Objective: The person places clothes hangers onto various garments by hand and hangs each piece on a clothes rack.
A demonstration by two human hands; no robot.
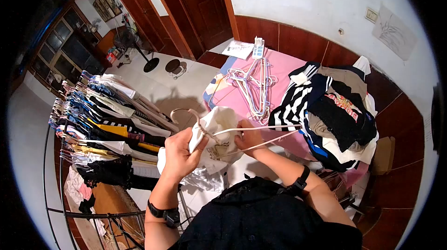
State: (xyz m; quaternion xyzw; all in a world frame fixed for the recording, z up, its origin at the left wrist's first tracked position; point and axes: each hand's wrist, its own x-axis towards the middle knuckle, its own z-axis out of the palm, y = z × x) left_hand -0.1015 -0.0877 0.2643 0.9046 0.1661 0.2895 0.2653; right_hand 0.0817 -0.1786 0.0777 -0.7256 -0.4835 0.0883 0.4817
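Note:
My left hand [181, 152] is closed around a clothes hanger [260, 129] near its neck, with white cloth bunched against the fingers. The hanger's hook points up and left, and its pale arms stick out to the right. A white garment [223, 120] hangs crumpled between my hands, partly around the hanger's neck. My right hand [249, 139] grips the garment's right side, its fingers partly hidden by the cloth. How far the hanger sits inside the garment I cannot make out.
A rack [67, 214] full of hung clothes stands at left. On the pink-covered table [288, 64] lie several loose hangers [253, 87] and a heap of clothes [335, 110]. Farther back are a stool [173, 67] and a standing fan [125, 40].

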